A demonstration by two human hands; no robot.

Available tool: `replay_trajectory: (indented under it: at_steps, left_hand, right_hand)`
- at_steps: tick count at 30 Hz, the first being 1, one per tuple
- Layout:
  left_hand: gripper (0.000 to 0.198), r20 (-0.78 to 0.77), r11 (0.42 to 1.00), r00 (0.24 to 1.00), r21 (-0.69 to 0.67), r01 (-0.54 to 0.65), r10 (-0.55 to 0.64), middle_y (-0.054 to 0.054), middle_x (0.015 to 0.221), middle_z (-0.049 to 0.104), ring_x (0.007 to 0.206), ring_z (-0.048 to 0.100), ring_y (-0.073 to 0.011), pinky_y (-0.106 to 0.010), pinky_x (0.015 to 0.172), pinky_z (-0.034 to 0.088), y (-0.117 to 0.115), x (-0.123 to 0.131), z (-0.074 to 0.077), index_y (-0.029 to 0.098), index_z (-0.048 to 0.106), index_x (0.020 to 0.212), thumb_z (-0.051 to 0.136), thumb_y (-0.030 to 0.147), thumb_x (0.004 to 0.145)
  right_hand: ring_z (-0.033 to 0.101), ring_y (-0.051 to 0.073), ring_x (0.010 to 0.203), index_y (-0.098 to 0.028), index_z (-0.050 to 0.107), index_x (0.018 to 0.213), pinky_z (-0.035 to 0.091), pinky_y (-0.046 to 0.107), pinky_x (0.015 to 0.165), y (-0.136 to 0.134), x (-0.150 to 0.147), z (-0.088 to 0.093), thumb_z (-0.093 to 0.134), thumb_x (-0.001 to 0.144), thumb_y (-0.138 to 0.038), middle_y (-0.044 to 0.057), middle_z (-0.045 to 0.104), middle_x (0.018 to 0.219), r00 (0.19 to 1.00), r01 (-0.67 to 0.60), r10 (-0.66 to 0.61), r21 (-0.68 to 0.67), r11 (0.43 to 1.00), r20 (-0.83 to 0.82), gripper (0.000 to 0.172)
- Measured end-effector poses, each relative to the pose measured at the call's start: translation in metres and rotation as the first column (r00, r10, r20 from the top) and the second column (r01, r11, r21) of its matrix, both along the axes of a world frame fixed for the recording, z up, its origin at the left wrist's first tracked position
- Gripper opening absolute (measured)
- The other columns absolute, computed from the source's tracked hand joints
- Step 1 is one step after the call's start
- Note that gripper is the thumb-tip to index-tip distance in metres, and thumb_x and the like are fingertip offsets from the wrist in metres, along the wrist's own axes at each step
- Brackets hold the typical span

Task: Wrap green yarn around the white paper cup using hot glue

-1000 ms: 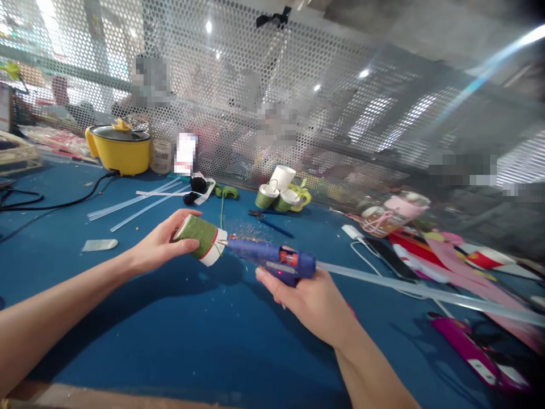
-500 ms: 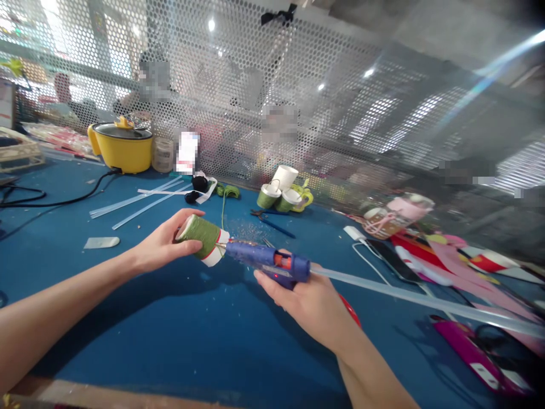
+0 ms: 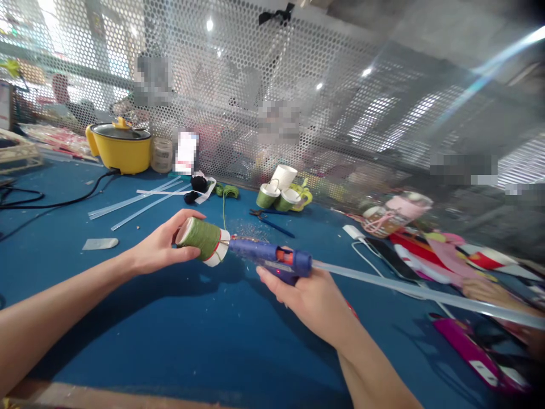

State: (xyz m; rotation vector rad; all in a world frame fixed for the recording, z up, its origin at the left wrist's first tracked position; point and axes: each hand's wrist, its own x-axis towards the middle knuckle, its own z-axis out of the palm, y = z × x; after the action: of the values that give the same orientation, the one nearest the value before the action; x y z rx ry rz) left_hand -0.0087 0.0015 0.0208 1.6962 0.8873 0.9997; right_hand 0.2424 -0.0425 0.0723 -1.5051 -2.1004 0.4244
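My left hand (image 3: 172, 241) is closed around a paper cup (image 3: 202, 238) lying on its side in the air, most of it wound with green yarn and a white band bare at its right end. In my right hand (image 3: 304, 292) is a blue glue gun (image 3: 266, 255), its nozzle at the cup's white band; whether it touches I cannot tell. A long clear glue stick (image 3: 395, 280) sticks out of the gun's back toward the right. A green strand runs from the cup up to a small yarn bundle (image 3: 230, 192) on the table.
Behind the gun lie blue-handled pliers (image 3: 276, 226) and three cups (image 3: 268, 195), two wrapped in green. Loose glue sticks (image 3: 131, 200) and a yellow pot (image 3: 121, 149) are at left. At right are a phone (image 3: 392, 258), a magenta power strip (image 3: 464, 352) and another person's hand (image 3: 489, 292).
The cup has turned slightly in my left hand, and the glue gun has shifted a little to the right. Another person's hand has come in at the right.
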Motion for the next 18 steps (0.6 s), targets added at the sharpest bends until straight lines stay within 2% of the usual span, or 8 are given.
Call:
replay_trajectory:
  at_steps: [5, 11, 18]
  left_hand:
    - [0.049, -0.034, 0.999, 0.999, 0.032, 0.018, -0.017, -0.002, 0.099, 0.055, 0.087, 0.056, -0.0195, -0.031, 0.075, 0.047, -0.0011, 0.0009, 0.001, 0.022, 0.037, 0.114, 0.061, 0.026, 0.072]
    - [0.049, -0.025, 0.999, 0.999, 0.029, 0.035, -0.034, -0.003, 0.099, 0.056, 0.087, 0.056, -0.0193, -0.032, 0.075, 0.047, -0.001, 0.001, 0.0, 0.022, 0.036, 0.114, 0.061, 0.025, 0.072]
    - [0.048, -0.032, 0.999, 0.999, 0.032, 0.02, -0.019, -0.002, 0.097, 0.055, 0.086, 0.056, -0.0194, -0.032, 0.075, 0.047, 0.0005, -0.0002, -0.0019, 0.021, 0.036, 0.114, 0.06, 0.024, 0.072]
  right_hand:
    - [0.057, 0.016, 0.051, -0.02, 0.061, 0.068, 0.044, 0.026, 0.051, 0.0018, -0.001, 0.0024, 0.053, 0.078, -0.038, -0.002, 0.059, 0.05, 1.0, 0.01, -0.01, -0.006, 1.0, -0.013, 0.022]
    - [0.057, 0.017, 0.05, -0.02, 0.062, 0.069, 0.044, 0.027, 0.05, 0.0014, 0.001, 0.0005, 0.053, 0.079, -0.04, -0.002, 0.057, 0.046, 0.999, 0.019, -0.019, 0.014, 1.0, 0.038, 0.024]
    - [0.056, 0.016, 0.05, -0.021, 0.061, 0.064, 0.044, 0.026, 0.05, -0.0021, 0.0031, -0.0001, 0.055, 0.078, -0.041, -0.002, 0.057, 0.046, 0.998, -0.003, 0.003, 0.003, 1.0, 0.056, 0.025]
